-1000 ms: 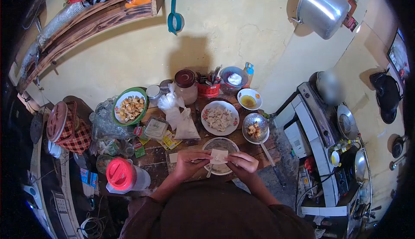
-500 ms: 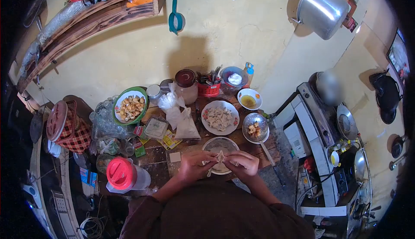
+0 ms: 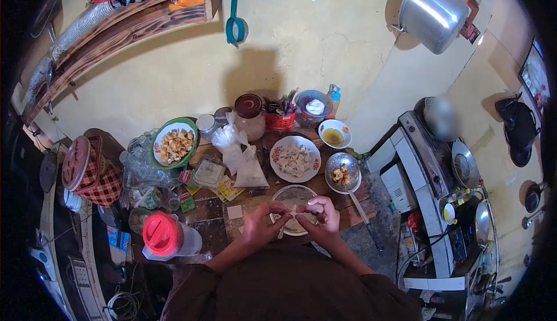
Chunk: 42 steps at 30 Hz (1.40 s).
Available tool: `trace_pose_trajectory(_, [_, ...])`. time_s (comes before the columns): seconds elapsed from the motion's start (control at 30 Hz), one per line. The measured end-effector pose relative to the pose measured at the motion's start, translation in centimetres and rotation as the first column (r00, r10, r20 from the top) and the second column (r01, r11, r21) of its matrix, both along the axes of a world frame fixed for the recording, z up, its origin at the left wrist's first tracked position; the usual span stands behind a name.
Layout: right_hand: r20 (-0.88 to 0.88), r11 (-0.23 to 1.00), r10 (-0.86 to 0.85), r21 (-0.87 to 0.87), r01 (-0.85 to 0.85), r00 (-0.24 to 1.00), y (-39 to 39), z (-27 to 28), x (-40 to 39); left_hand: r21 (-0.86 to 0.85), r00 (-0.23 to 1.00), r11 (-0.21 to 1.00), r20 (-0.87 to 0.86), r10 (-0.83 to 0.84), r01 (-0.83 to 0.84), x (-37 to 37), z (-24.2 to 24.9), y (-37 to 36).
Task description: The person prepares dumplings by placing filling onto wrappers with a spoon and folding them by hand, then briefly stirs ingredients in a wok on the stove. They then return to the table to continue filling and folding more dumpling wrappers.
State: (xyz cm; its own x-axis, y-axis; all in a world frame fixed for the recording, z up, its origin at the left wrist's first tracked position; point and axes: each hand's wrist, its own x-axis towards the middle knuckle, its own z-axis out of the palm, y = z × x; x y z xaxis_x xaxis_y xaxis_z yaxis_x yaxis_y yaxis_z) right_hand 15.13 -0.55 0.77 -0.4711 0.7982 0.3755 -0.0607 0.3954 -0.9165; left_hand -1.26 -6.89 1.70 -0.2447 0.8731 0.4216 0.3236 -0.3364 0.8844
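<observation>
My left hand (image 3: 261,223) and my right hand (image 3: 321,215) meet over a clear glass bowl (image 3: 294,194) at the near edge of the wooden table (image 3: 214,216). Between the fingertips of both hands sits a small pale dumpling wrapper (image 3: 294,212), pinched into a folded shape. A spoon handle (image 3: 281,232) sticks out of the bowl toward me. Just beyond the bowl stands a flowered plate of folded dumplings (image 3: 295,158). A spare square wrapper (image 3: 234,211) lies flat on the table left of my left hand.
A strainer ladle with fried pieces (image 3: 342,172) lies right of the bowl. A green-rimmed plate of fried pieces (image 3: 174,142), plastic bags (image 3: 239,156), a red-lidded jug (image 3: 165,234), jars and a small sauce bowl (image 3: 335,133) crowd the table. A stove (image 3: 441,170) stands right.
The flat square wrapper held a second ago has been folded and gathered into a pinched shape. Both hands have closed in toward each other over the bowl.
</observation>
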Motion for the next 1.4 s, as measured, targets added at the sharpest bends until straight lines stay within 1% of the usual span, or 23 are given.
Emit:
trace_pose_trajectory(0.13, [0.050,1.000,0.023,-0.019,-0.023,0.998,0.4,0.0,0.0,-0.033,1.000,0.999,-0.024,-0.009,0.009,-0.1,-0.4,0.2])
trace_pose_trajectory(0.23, [-0.025,0.997,0.033,-0.073,-0.034,0.999,0.4,0.5,-0.4,-0.055,1.000,0.998,-0.007,-0.007,0.007,0.0,-0.2,0.4])
trace_pose_trajectory(0.3, [-0.068,0.991,-0.009,-0.136,0.000,0.998,0.4,0.1,-0.6,-0.063,1.000,0.998,0.014,-0.001,0.002,-0.1,-0.3,0.6])
trace_pose_trajectory(0.43, [-0.044,0.992,-0.014,-0.129,0.008,0.999,0.7,-0.4,-0.8,-0.095,0.999,0.995,0.045,-0.019,0.023,-0.2,-0.3,0.8])
trace_pose_trajectory(0.53, [-0.037,0.980,-0.006,-0.197,-0.001,0.999,1.0,-0.5,-0.9,-0.134,0.998,0.990,0.046,-0.031,0.037,-0.2,-0.6,1.1])
trace_pose_trajectory(0.6, [0.006,0.978,0.022,-0.207,-0.020,1.000,1.4,-0.9,-0.9,-0.165,0.999,0.986,0.034,-0.030,0.036,-0.3,-1.3,1.4])
trace_pose_trajectory(0.67, [-0.001,0.974,0.029,-0.226,-0.029,1.000,2.0,-1.9,-1.0,-0.184,0.996,0.982,0.077,-0.036,0.050,-0.5,-2.0,1.7])
trace_pose_trajectory(0.73, [-0.007,0.969,0.038,-0.245,-0.038,0.999,2.6,-3.0,-1.1,-0.207,0.997,0.977,0.064,-0.041,0.054,-0.8,-2.3,2.1])
trace_pose_trajectory(0.8, [0.007,0.930,0.076,-0.360,-0.068,0.997,3.5,-3.8,-1.3,-0.227,0.998,0.972,0.051,-0.045,0.056,-1.2,-3.2,2.6])
trace_pose_trajectory(0.83, [0.004,0.931,0.077,-0.357,-0.070,0.997,4.1,-4.1,-1.4,-0.250,0.994,0.965,0.090,-0.053,0.074,-1.4,-4.1,3.0])
trace_pose_trajectory(0.9, [0.141,0.919,0.199,-0.372,-0.134,0.970,5.6,-4.6,-1.5,-0.269,0.990,0.959,0.128,-0.059,0.092,-1.8,-4.8,3.4])
trace_pose_trajectory(0.93, [0.140,0.920,0.199,-0.367,-0.136,0.970,6.5,-5.0,-1.6,-0.357,0.992,0.931,0.118,-0.041,0.081,-2.0,-4.8,3.6])
trace_pose_trajectory(0.97, [0.230,0.953,0.178,-0.284,-0.109,0.957,7.8,-5.6,-1.9,-0.440,0.994,0.895,0.108,-0.023,0.069,-2.3,-4.8,3.8])
trace_pose_trajectory(1.0, [0.316,0.977,0.148,-0.196,-0.088,0.937,9.2,-6.2,-2.1,-0.435,0.994,0.898,0.106,-0.022,0.066,-2.5,-5.1,3.9])
trace_pose_trajectory(1.03, [0.315,0.978,0.148,-0.189,-0.090,0.938,11.0,-7.1,-2.5,-0.361,0.998,0.932,0.053,-0.027,0.044,-2.8,-5.6,4.0])
trace_pose_trajectory(1.07, [0.384,0.991,-0.014,-0.120,0.065,0.923,13.1,-8.2,-2.8,-0.283,1.000,0.959,0.000,-0.027,0.026,-3.0,-6.0,3.9])
trace_pose_trajectory(1.1, [0.439,0.976,-0.175,-0.040,0.214,0.881,15.2,-9.3,-3.2,-0.278,1.000,0.960,-0.003,-0.024,0.022,-3.3,-6.1,3.8])
trace_pose_trajectory(1.13, [0.435,0.977,-0.174,-0.035,0.210,0.884,17.3,-10.3,-3.6,-0.316,1.000,0.949,-0.016,-0.016,0.010,-3.6,-6.2,3.8])
trace_pose_trajectory(1.2, [0.342,0.924,-0.373,0.219,0.313,0.863,21.6,-12.2,-4.2,-0.346,0.999,0.938,-0.035,-0.005,-0.007,-4.2,-6.6,3.6])
trace_pose_trajectory(1.23, [0.332,0.924,-0.372,0.226,0.310,0.867,23.6,-13.2,-4.6,-0.329,0.999,0.944,-0.054,-0.004,-0.014,-4.6,-7.1,3.6])
trace_pose_trajectory(1.3, [0.365,0.840,-0.501,0.423,0.340,0.785,27.1,-15.1,-5.6,-0.303,0.997,0.952,-0.083,0.008,-0.033,-5.3,-7.4,3.5])
trace_pose_trajectory(1.37, [0.347,0.844,-0.499,0.404,0.354,0.794,29.2,-16.7,-6.6,-0.356,0.999,0.935,-0.049,-0.006,-0.012,-5.9,-7.4,3.2])
trace_pose_trajectory(1.4, [0.405,0.818,-0.551,0.435,0.377,0.730,30.1,-17.8,-7.0,-0.323,0.997,0.946,-0.077,0.009,-0.033,-6.2,-7.9,3.0])
